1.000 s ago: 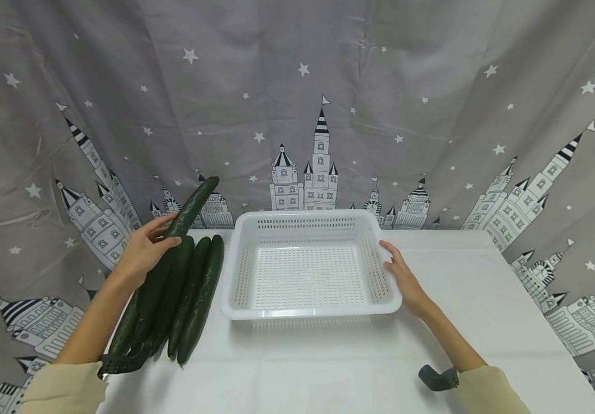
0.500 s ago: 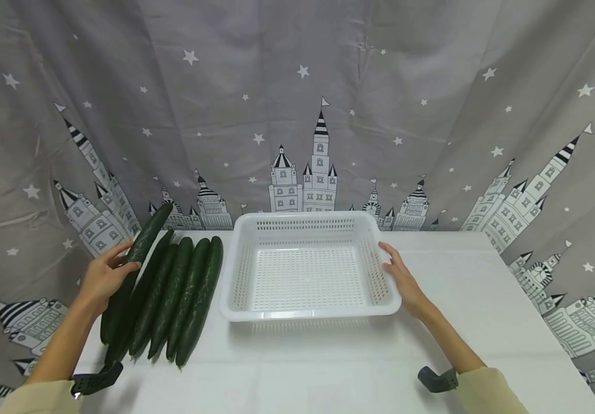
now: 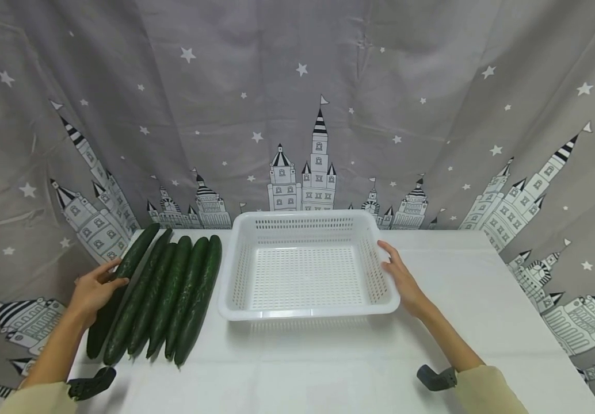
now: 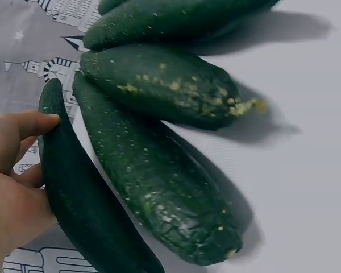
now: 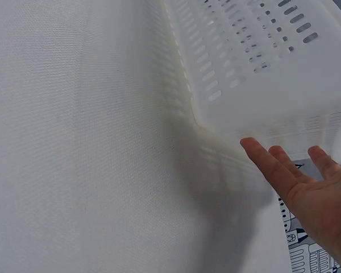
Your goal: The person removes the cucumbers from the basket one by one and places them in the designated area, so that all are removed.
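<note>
My left hand (image 3: 92,293) grips the leftmost dark green cucumber (image 3: 136,253) between thumb and fingers. In the left wrist view, that cucumber (image 4: 82,196) lies along the hand, the thumb tip on its side. Several more cucumbers (image 3: 139,294) lie side by side to its right, tilted the same way. A white plastic basket (image 3: 308,314) with slotted walls stands at the table's middle, nothing inside it. At its right side is my right hand (image 3: 405,284), fingers at the wall. The right wrist view shows this hand (image 5: 324,210) with its fingers extended by the basket's corner.
A white cloth (image 3: 308,368) covers the table. Behind it hangs a grey curtain (image 3: 380,80) printed with castles and stars. Dark wrist mounts (image 3: 436,378) sit at both sleeves.
The left hand has moved left and down with its cucumber, from above the others to the left end of the row. The right hand and basket have barely moved.
</note>
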`<action>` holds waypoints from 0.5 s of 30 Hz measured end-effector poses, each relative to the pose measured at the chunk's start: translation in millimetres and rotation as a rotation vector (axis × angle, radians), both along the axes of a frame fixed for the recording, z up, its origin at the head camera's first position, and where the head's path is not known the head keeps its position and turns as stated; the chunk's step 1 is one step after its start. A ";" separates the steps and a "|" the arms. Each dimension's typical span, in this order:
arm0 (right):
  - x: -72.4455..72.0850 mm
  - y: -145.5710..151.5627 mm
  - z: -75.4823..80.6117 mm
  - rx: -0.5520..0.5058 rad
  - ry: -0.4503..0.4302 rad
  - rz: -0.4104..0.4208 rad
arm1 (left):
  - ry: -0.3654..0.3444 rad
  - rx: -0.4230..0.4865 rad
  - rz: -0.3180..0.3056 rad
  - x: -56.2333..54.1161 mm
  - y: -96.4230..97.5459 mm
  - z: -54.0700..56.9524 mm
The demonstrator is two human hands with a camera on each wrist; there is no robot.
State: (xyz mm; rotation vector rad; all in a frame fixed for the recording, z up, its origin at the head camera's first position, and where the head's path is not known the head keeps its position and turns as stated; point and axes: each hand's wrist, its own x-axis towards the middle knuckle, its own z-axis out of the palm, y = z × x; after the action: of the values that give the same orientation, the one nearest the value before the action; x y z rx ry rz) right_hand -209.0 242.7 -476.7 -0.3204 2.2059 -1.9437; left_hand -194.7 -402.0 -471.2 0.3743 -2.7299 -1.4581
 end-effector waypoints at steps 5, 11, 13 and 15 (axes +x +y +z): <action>-1.2 -0.6 -0.7 -0.011 0.004 0.007 | -0.041 0.003 0.011 -3.8 -2.1 -8.8; -1.1 -0.5 -1.0 0.008 -0.001 -0.013 | -0.121 0.057 0.010 -7.1 -3.3 -11.6; -0.8 -0.4 -1.1 0.013 0.003 -0.012 | -0.135 0.048 0.007 -7.4 -3.8 -11.6; -0.6 -0.3 -1.3 0.015 0.003 -0.012 | -0.143 0.034 0.001 -7.0 -4.0 -11.8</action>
State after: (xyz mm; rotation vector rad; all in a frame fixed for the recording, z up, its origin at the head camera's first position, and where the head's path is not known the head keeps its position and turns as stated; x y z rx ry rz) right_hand -209.6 242.4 -477.9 -0.3085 2.2282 -1.9327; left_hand -201.8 -406.0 -483.0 0.4995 -2.8159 -1.5362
